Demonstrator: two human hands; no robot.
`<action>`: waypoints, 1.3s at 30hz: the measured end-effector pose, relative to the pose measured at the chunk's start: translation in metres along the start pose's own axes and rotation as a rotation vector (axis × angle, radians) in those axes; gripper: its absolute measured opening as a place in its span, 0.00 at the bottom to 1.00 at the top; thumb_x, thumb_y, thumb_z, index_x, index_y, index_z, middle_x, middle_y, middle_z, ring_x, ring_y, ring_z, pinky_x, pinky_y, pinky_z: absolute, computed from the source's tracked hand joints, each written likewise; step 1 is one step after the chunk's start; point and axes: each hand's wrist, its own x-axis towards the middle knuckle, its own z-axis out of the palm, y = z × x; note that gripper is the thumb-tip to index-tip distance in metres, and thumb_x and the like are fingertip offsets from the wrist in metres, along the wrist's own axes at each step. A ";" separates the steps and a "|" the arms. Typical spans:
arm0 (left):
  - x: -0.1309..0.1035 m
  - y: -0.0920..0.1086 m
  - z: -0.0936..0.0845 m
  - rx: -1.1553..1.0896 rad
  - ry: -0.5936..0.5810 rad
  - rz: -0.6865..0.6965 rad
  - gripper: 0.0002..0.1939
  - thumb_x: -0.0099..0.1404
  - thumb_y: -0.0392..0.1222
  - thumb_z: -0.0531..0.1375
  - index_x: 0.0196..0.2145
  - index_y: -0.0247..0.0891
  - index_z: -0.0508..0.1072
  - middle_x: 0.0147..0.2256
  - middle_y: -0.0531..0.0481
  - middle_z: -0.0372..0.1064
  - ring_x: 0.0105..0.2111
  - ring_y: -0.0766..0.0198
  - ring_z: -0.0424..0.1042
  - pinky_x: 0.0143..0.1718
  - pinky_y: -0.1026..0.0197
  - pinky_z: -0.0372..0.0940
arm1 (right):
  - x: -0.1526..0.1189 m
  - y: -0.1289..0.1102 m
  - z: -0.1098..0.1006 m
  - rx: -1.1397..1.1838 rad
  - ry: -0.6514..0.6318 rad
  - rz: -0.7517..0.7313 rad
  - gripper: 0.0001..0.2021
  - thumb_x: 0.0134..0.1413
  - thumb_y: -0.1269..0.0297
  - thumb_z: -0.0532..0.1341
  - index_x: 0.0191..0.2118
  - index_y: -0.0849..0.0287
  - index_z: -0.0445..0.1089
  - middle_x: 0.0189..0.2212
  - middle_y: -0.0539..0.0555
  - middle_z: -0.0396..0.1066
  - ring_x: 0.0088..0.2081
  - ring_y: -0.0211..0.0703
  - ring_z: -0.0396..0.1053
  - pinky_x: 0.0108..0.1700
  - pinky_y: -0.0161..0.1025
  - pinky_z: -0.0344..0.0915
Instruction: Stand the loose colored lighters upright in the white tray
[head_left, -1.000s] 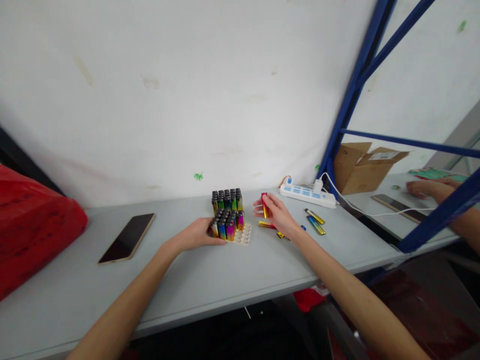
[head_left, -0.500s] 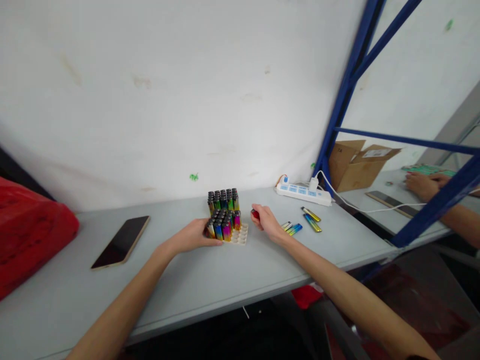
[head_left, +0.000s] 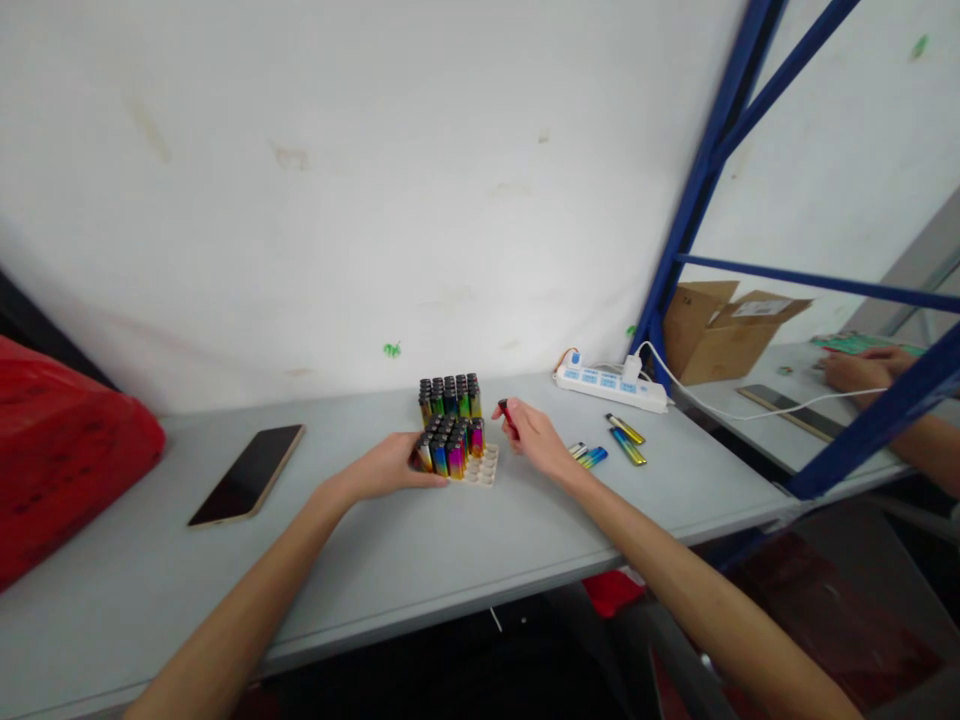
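Note:
My left hand (head_left: 388, 467) grips the left side of a white holed tray (head_left: 484, 468), its thumb along the front and its other fingers partly hidden behind. Upright in this tray stand several shiny, rainbow-coloured tubes (head_left: 456, 460) with black tops; the holes at its right side are bare. Just right of the tray, my right hand (head_left: 534, 438) is raised with a slim red tube (head_left: 508, 414) with a dark tip pinched between thumb and fingers. Behind the tray is a second block of black-topped tubes (head_left: 450, 396).
Loose tubes (head_left: 626, 445) lie to the right, below a white power strip (head_left: 611, 388). On the left are a phone (head_left: 247, 475) and a red bag (head_left: 71, 460). A blue frame (head_left: 686, 190), a cardboard box (head_left: 712, 335) and another person's hands (head_left: 862, 370) are at the right.
The red tube in my right hand has tilted more upright, and more of it shows. My left hand keeps its hold on the tray. The whole view has shifted slightly.

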 end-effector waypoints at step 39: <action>0.000 0.000 0.000 -0.025 0.021 0.012 0.29 0.49 0.60 0.68 0.43 0.37 0.75 0.37 0.50 0.78 0.36 0.55 0.74 0.35 0.60 0.66 | -0.001 -0.010 0.017 -0.553 -0.176 -0.394 0.14 0.67 0.50 0.56 0.43 0.57 0.67 0.31 0.51 0.74 0.29 0.39 0.69 0.32 0.33 0.56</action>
